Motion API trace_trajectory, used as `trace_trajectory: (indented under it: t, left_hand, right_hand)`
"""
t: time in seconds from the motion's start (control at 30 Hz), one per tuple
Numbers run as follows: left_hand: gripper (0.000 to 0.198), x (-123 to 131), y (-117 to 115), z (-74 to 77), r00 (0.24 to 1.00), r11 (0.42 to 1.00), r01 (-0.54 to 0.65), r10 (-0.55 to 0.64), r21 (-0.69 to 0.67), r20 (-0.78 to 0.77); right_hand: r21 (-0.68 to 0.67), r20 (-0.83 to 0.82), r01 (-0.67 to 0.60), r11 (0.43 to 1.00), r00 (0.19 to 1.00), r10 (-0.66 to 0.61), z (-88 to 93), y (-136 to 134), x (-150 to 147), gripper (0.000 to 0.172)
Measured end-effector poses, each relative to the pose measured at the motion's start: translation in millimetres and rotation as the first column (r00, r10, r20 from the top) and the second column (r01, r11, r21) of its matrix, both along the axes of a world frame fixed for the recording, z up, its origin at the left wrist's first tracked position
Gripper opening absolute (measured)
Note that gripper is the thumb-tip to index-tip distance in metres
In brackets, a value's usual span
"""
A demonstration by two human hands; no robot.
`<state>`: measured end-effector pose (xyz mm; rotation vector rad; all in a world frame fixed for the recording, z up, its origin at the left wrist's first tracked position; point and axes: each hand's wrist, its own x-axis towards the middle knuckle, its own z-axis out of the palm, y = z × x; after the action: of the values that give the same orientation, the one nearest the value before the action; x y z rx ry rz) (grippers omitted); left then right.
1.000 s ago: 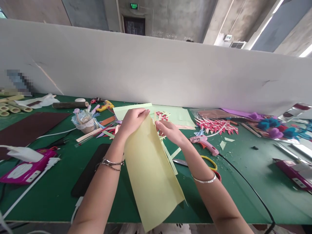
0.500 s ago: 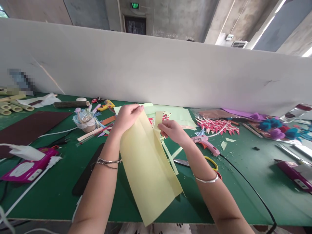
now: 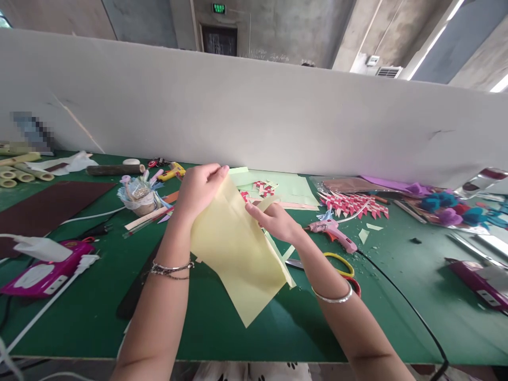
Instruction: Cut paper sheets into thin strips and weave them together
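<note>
A sheet of pale yellow paper [image 3: 234, 248] hangs tilted between my two hands above the green table. My left hand [image 3: 203, 186] pinches its upper left corner, thumb on top. On the sheet's right edge, my right hand [image 3: 275, 218] is closed, with a narrow flap of the same paper curling above its fingers. Whether that flap is partly torn loose I cannot tell. Behind the hands lie light green paper [image 3: 293, 188] and red-and-white woven paper pieces [image 3: 265, 188]. Beside my right forearm are scissors [image 3: 339, 264] with yellow and red handles, partly covered by the arm.
A pink glue gun [image 3: 333, 233] with a black cord lies to the right. Red-and-white woven paper [image 3: 355, 203] and felt flowers [image 3: 448, 206] are behind it. At left stand a small decorated pot [image 3: 138, 198], a purple power strip [image 3: 51, 270] and dark brown sheets [image 3: 51, 206].
My right hand has moved slightly down and left along the paper's edge. The sheet's lower end has risen and bent, and the flap now curls over my right hand.
</note>
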<state>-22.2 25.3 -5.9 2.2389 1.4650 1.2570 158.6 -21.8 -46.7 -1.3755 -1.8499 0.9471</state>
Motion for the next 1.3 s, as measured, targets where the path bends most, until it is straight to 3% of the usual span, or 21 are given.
trace_trajectory:
  t: [0.1,0.37,0.5,0.63,0.83,1.03,1.13,1.3]
  left_hand:
    - [0.038,0,-1,0.7,1.000,1.000,0.006,-0.006,0.002,0.006]
    - [0.038,-22,0,3.8,0.993,0.999,-0.049,0.049,0.001,0.110]
    - [0.037,-31,-1,6.3,0.977,0.994,-0.108,0.102,0.021,0.187]
    - [0.037,-29,-3,8.4,0.977,0.992,-0.125,0.119,0.027,0.179]
    - [0.037,-23,-9,12.0,0.978,0.993,-0.118,0.112,0.026,0.175]
    - [0.037,-31,-11,15.2,0.971,0.988,-0.148,0.136,0.049,0.198]
    - [0.035,-40,-11,15.1,0.940,0.971,-0.230,0.205,0.062,0.274]
    - [0.032,-49,-11,14.6,0.904,0.955,-0.292,0.258,0.054,0.341]
  right_hand:
    - [-0.031,0.004,0.049,0.998,0.999,-0.049,-1.2,1,-1,0.052]
    - [-0.044,-0.044,-0.017,0.999,0.999,0.015,-6.6,10,8,0.041]
    - [-0.071,-0.043,-0.001,0.997,0.999,-0.002,-7.9,13,14,0.048]
    - [-0.059,-0.052,-0.048,0.997,0.998,0.045,-3.5,7,11,0.059]
    - [-0.051,0.052,-0.056,0.997,0.997,0.059,-0.7,-2,1,0.051]
    - [-0.047,-0.047,-0.089,0.995,0.995,0.087,-4.2,4,5,0.040]
    - [-0.064,-0.093,-0.086,0.994,0.993,0.080,-3.4,8,14,0.037]
    - [-0.046,-0.114,-0.059,0.997,0.992,0.053,2.8,8,24,0.043]
